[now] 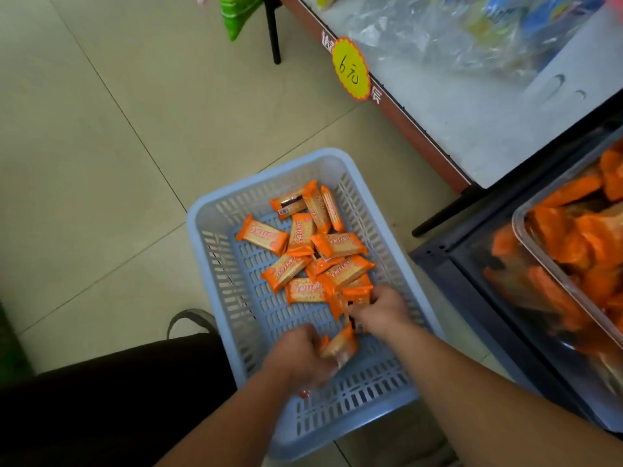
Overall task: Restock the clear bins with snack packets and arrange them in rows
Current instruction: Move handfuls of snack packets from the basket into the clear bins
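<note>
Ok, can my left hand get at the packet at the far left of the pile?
Probably yes. That packet lies mostly uncovered, the basket is open on top, and only bare floor separates it from the left hand. The hand holds other packets, though.

Blue basket [194, 230] open on top, slotted walls all round; packets [303, 251] heaped far and right inside, near-left basket bottom bare; tiled floor [101, 163] left of basket open; right side tight: dark rack [438, 264] just beside basket, clear bin [521, 219] heaped full above it; shelf [472, 136] far right.
</note>
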